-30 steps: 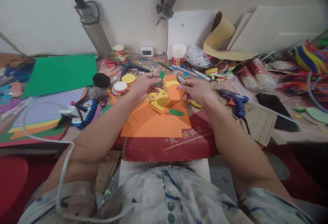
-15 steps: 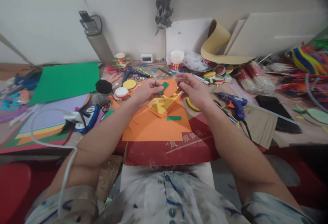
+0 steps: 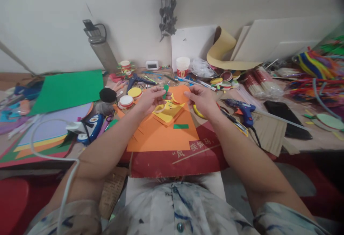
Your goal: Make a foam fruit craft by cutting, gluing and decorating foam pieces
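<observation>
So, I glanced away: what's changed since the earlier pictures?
The round orange piece moved farther from the person. The right hand, which held it and then opened, is back at its right edge; its grip is unclear. The left hand still holds the green piece; the green strip stayed on the orange sheet.

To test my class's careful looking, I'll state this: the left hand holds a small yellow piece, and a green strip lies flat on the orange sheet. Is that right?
Not quite: the piece's colour is wrong. The head view shows the left hand holding a small green piece; a green strip does lie flat on the orange sheet.
</observation>
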The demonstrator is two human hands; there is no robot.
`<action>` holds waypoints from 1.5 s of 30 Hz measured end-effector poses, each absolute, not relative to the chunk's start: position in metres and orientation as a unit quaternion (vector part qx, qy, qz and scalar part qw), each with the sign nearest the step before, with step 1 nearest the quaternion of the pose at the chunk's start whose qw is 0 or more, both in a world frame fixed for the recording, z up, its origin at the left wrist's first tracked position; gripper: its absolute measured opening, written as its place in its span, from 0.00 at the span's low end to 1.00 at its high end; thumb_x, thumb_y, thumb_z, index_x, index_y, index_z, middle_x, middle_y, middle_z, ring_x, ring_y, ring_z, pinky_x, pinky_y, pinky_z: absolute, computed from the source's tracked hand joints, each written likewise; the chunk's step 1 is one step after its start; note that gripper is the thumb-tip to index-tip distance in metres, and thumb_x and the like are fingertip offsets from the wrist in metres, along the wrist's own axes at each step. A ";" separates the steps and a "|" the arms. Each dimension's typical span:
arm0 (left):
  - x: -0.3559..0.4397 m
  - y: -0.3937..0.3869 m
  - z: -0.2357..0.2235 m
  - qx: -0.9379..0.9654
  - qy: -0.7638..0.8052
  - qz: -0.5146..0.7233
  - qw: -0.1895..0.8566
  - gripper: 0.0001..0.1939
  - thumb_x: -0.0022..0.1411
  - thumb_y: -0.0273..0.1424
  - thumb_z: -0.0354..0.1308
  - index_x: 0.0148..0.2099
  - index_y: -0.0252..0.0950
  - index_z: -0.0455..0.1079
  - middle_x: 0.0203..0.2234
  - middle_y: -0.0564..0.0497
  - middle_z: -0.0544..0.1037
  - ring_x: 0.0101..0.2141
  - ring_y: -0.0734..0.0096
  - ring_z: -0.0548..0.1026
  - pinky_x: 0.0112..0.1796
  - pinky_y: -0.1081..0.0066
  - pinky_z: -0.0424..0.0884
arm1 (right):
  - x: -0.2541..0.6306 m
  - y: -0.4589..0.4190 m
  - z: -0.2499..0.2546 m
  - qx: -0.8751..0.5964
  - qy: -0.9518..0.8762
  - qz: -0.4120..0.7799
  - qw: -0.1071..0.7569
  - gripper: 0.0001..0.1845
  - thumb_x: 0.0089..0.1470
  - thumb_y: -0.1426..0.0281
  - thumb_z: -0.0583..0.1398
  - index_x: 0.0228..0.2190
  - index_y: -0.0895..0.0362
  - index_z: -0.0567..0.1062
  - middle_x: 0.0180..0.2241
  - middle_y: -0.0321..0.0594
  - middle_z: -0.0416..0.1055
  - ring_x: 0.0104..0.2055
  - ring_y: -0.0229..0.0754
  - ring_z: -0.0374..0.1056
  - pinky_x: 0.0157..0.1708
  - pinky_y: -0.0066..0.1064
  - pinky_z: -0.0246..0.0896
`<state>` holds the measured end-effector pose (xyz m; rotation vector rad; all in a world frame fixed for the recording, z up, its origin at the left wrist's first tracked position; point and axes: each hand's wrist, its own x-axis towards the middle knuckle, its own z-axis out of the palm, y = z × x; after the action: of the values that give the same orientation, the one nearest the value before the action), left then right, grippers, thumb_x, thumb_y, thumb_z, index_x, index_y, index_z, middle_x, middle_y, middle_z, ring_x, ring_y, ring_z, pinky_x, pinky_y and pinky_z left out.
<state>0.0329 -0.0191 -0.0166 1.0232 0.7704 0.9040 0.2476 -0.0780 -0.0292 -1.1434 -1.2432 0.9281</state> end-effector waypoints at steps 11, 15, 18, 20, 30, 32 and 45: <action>0.035 -0.019 -0.018 0.463 0.352 0.415 0.700 0.13 0.56 0.26 0.73 0.36 0.32 0.71 0.33 0.49 0.83 0.33 0.72 0.83 0.29 0.78 0.72 | 0.242 -0.080 -0.026 -0.483 -0.479 0.445 0.582 0.16 0.45 0.60 0.71 0.30 0.53 0.72 0.23 0.30 0.71 0.18 0.33 0.64 0.15 0.25 0.59; 0.034 -0.017 -0.020 0.466 0.348 0.421 0.696 0.11 0.56 0.26 0.74 0.37 0.32 0.73 0.34 0.50 0.83 0.35 0.73 0.83 0.30 0.78 0.72 | 0.241 -0.082 -0.026 -0.496 -0.479 0.454 0.564 0.16 0.44 0.61 0.70 0.31 0.52 0.71 0.24 0.30 0.72 0.19 0.34 0.67 0.15 0.25 0.60; 0.033 -0.016 -0.020 0.467 0.351 0.418 0.696 0.11 0.56 0.26 0.74 0.36 0.32 0.74 0.34 0.50 0.83 0.36 0.73 0.82 0.31 0.78 0.72 | 0.241 -0.081 -0.027 -0.497 -0.489 0.448 0.559 0.17 0.43 0.60 0.71 0.31 0.53 0.72 0.22 0.30 0.70 0.19 0.34 0.66 0.14 0.24 0.59; 0.034 -0.016 -0.020 0.466 0.350 0.418 0.696 0.11 0.55 0.26 0.74 0.36 0.32 0.74 0.33 0.50 0.82 0.35 0.73 0.81 0.31 0.77 0.71 | 0.242 -0.082 -0.026 -0.491 -0.501 0.442 0.559 0.17 0.42 0.60 0.71 0.31 0.53 0.73 0.21 0.29 0.69 0.18 0.33 0.63 0.13 0.24 0.56; 0.034 -0.018 -0.017 0.466 0.350 0.411 0.701 0.13 0.55 0.28 0.75 0.36 0.31 0.74 0.31 0.49 0.82 0.31 0.75 0.80 0.30 0.78 0.69 | 0.241 -0.083 -0.023 -0.487 -0.513 0.441 0.553 0.15 0.43 0.60 0.71 0.31 0.53 0.76 0.18 0.28 0.68 0.17 0.34 0.61 0.14 0.27 0.57; 0.034 -0.018 -0.017 0.465 0.350 0.412 0.701 0.13 0.55 0.28 0.75 0.36 0.31 0.74 0.31 0.50 0.82 0.30 0.76 0.79 0.30 0.78 0.68 | 0.242 -0.083 -0.025 -0.490 -0.512 0.442 0.550 0.16 0.43 0.59 0.72 0.30 0.53 0.75 0.18 0.28 0.67 0.17 0.34 0.61 0.14 0.27 0.57; 0.035 -0.017 -0.018 0.475 0.350 0.442 0.676 0.15 0.50 0.29 0.77 0.35 0.32 0.75 0.30 0.54 0.79 0.30 0.79 0.75 0.31 0.77 0.68 | 0.242 -0.081 -0.030 -0.478 -0.531 0.421 0.559 0.17 0.41 0.60 0.72 0.32 0.54 0.78 0.24 0.32 0.72 0.21 0.35 0.65 0.20 0.28 0.63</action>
<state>0.0349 -0.0174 -0.0181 1.0689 0.7863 0.9934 0.2419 -0.0806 -0.0295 -1.1266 -1.2509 0.9930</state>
